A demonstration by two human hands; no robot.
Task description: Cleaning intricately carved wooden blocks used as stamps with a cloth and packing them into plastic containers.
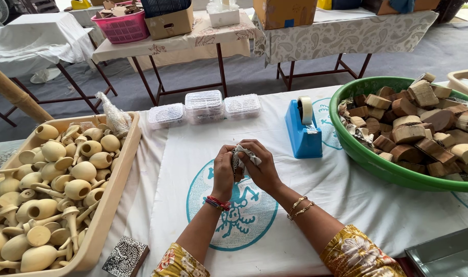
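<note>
1. Both forearms reach in from the near edge and meet at the middle.
2. The left hand (224,173) is curled, knuckles up, fingers closed against the right hand.
3. The right hand (262,166) is bent at the wrist, fingers pinched toward the left hand.
4. Bands circle both wrists.

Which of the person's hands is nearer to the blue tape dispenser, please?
Right. The right hand sits just left of the tape dispenser; the left hand lies beyond it, farther left.
</note>
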